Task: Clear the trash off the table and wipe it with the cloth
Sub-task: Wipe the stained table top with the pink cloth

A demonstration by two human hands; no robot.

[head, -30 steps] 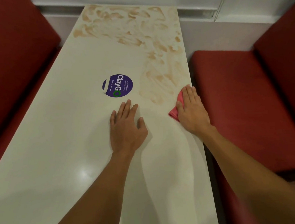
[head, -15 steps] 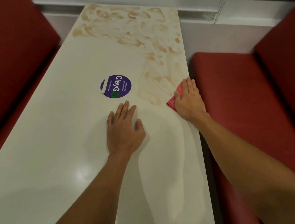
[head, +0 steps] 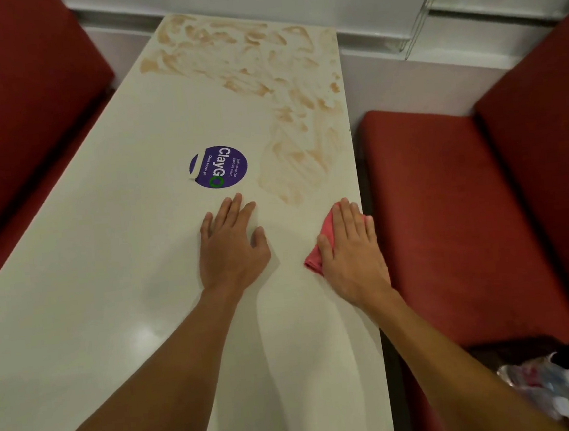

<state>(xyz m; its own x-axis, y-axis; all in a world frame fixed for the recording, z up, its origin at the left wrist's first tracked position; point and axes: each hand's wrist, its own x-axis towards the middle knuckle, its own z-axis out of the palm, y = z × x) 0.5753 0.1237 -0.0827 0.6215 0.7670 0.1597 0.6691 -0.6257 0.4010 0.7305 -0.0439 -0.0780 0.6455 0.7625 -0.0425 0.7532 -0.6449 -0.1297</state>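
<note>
A long white table (head: 108,265) runs away from me between two red benches. Brown smears (head: 287,105) cover its far end and right side. My right hand (head: 352,254) presses flat on a folded pink cloth (head: 315,252) at the table's right edge, just below the smears. Only the cloth's left part and a tip above my fingers show. My left hand (head: 232,247) rests flat on the table with fingers spread, a little left of the cloth and just below a round purple sticker (head: 218,167).
Red bench seats stand on the left (head: 19,111) and right (head: 448,218), close to the table edges. A bag of crumpled trash (head: 549,388) lies on the right seat near my forearm. A white wall ledge (head: 466,27) closes the far end.
My right hand with the cloth slid toward me along the right edge, back from the smears. My left hand stayed in place.
</note>
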